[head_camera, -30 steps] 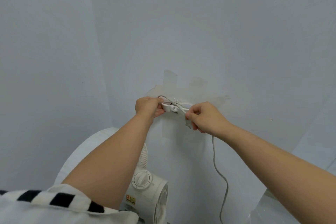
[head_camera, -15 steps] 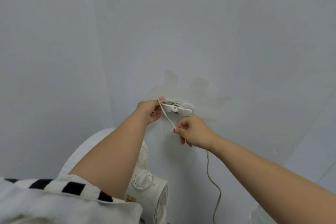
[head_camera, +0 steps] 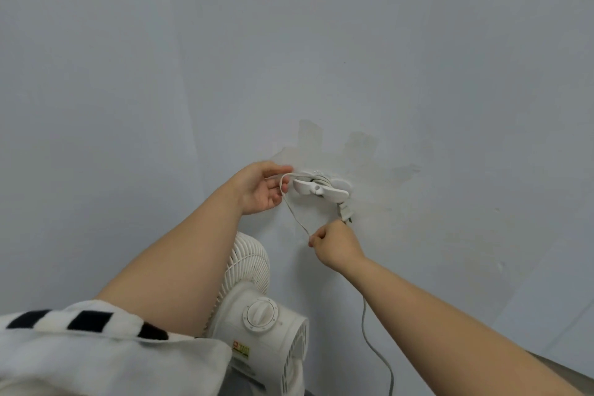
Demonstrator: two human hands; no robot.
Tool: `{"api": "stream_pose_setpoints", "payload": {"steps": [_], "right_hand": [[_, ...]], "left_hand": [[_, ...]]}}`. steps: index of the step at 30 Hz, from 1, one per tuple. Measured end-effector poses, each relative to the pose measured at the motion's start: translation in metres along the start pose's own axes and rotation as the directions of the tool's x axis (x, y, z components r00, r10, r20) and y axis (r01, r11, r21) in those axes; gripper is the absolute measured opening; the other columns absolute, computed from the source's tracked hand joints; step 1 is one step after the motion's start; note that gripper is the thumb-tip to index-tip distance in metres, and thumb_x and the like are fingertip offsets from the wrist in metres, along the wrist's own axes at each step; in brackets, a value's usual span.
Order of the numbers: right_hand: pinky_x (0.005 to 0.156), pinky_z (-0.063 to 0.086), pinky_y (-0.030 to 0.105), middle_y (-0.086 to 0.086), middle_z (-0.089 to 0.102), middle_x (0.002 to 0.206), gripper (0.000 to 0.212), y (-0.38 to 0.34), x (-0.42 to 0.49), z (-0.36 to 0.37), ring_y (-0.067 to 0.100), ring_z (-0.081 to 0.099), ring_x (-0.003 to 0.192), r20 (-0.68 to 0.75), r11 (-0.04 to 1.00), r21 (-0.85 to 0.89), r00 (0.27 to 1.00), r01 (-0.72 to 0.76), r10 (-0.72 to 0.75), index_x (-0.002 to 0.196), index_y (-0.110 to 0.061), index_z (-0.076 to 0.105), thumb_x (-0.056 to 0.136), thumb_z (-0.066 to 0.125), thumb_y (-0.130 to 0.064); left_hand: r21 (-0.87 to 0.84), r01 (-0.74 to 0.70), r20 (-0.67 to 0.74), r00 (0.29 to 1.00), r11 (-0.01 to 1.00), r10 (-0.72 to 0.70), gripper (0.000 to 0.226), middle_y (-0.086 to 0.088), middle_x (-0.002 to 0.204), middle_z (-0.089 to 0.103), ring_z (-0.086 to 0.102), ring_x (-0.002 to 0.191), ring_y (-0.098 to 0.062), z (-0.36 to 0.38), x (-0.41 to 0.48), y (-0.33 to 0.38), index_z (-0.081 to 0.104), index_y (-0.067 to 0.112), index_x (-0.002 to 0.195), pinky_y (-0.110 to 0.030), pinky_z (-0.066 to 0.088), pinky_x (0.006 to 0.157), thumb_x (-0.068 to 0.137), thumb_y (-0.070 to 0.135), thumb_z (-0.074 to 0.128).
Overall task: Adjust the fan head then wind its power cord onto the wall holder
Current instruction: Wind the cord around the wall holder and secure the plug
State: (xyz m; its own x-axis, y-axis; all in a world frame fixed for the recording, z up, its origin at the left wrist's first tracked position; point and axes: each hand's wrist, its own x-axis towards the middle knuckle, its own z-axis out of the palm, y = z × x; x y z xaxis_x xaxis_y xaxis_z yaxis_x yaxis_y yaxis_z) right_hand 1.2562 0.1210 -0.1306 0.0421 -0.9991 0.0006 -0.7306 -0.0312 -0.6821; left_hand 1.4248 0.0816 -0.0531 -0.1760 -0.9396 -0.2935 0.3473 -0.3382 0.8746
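Pinching the power cord [head_camera: 295, 215] below the wall holder [head_camera: 321, 190] is the right hand [head_camera: 334, 244], while the loosely spread left hand [head_camera: 260, 190] touches it.

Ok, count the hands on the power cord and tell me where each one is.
2. The left hand touches the power cord just left of the wall holder; the right hand pinches it lower down, below the holder.
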Motion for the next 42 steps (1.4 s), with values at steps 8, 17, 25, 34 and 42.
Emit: {"api": "stream_pose_setpoints", "payload": {"steps": [8,17,25,34,42], "right_hand": [[0.084,0.053,0.035,0.014,0.072,0.098,0.030,0.010,0.000,0.004,0.030,0.065,0.095,-0.006,0.998,0.035,0.999,-0.051,0.051,0.089,0.003,0.071,0.091,0.047,-0.015],[0.051,0.037,0.022,0.004,0.049,0.048,0.028,0.036,-0.011,-0.013,0.014,0.043,0.043,0.079,0.976,0.019,0.973,-0.218,0.216,0.079,0.005,0.070,0.089,0.052,-0.014],[0.039,0.035,0.018,0.010,0.060,0.050,0.025,0.051,-0.022,-0.035,0.014,0.044,0.030,0.090,0.959,-0.062,0.955,-0.277,0.282,0.055,-0.001,0.063,0.077,0.050,-0.003],[0.045,0.041,0.020,-0.003,0.043,0.021,0.027,0.043,-0.036,-0.056,0.015,0.046,0.035,-0.014,0.953,-0.135,0.962,-0.272,0.273,0.058,-0.001,0.066,0.077,0.047,-0.003],[0.056,0.045,0.026,0.018,0.068,0.066,0.024,0.048,-0.038,-0.067,0.027,0.058,0.057,-0.177,0.977,-0.079,0.967,-0.197,0.181,0.052,-0.005,0.052,0.075,0.046,-0.006]], "left_hand": [[0.372,-0.321,-0.212,0.884,0.871,0.417,0.017,-0.011,0.061,0.060,0.058,0.038,-0.003,0.013,0.018,-0.016,0.060,0.001,0.069,-0.012,0.052,0.047,0.080,-0.010,0.063],[0.456,-0.313,-0.306,0.824,0.833,0.477,0.025,-0.004,0.062,0.056,0.053,0.055,-0.012,0.022,0.022,-0.056,0.059,0.015,0.062,-0.013,0.045,0.040,0.079,-0.001,0.068],[0.306,-0.276,-0.388,0.838,0.911,0.384,0.027,0.002,0.043,0.060,0.061,0.039,-0.003,0.051,0.018,-0.078,0.058,0.010,0.058,-0.022,0.055,0.056,0.081,-0.003,0.063],[0.018,-0.367,-0.347,0.870,0.930,0.350,0.015,-0.006,0.078,0.061,0.061,0.078,-0.018,0.083,0.002,-0.106,0.061,0.003,0.088,-0.025,0.051,0.079,0.076,0.009,0.065],[0.585,-0.336,-0.302,0.754,0.738,0.583,0.016,-0.011,0.085,0.066,0.059,0.072,-0.018,0.093,-0.005,-0.115,0.071,0.000,0.080,-0.020,0.042,0.066,0.071,0.012,0.077]]}}
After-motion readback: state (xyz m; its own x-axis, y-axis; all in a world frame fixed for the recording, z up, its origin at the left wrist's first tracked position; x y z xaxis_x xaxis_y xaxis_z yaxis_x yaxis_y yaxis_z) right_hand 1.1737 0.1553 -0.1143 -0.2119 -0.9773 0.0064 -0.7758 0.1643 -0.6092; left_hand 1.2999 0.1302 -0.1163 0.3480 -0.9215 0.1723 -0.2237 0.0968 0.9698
